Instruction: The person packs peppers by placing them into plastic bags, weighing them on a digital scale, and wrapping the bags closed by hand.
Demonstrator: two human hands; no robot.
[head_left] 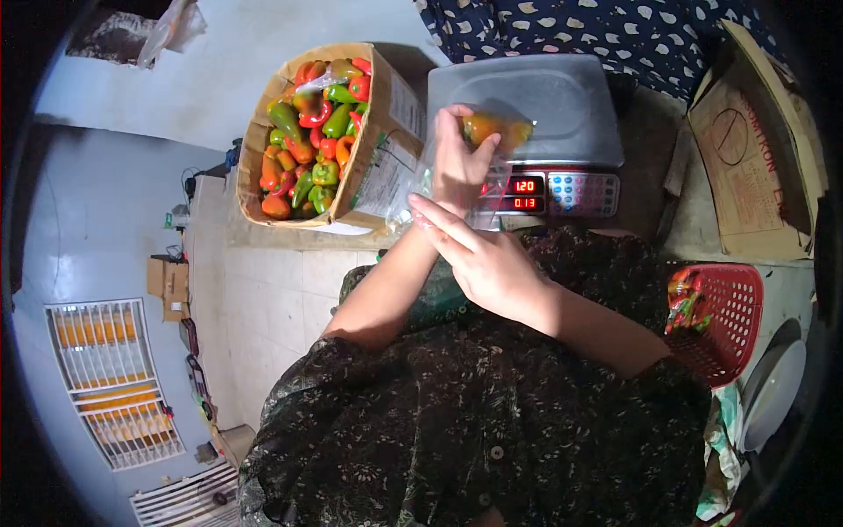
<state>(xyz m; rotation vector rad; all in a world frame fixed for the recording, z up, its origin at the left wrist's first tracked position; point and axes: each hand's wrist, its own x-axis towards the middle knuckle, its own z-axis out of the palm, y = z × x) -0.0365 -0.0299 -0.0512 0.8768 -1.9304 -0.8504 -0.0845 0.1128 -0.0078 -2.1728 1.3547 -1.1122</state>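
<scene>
My left hand (461, 162) is closed around an orange-green pepper (499, 130) over the metal pan of a weighing scale (562, 101). A clear plastic bag (486, 198) lies around that hand and wrist. My right hand (487, 268) crosses over the left wrist, its fingers together on the gathered edge of the bag. Red digits on the scale's display (524, 195) read 1.20 and 0.13. To the left of the scale stands an open cardboard box (369, 149) full of red, orange and green peppers (320, 132).
An open carton (746, 176) stands at the right. Below it is a red perforated basket (733, 307) holding more peppers, beside a white round dish (777, 395). Dark patterned cloth (562, 26) hangs behind the scale. A barred window (114, 378) is at far left.
</scene>
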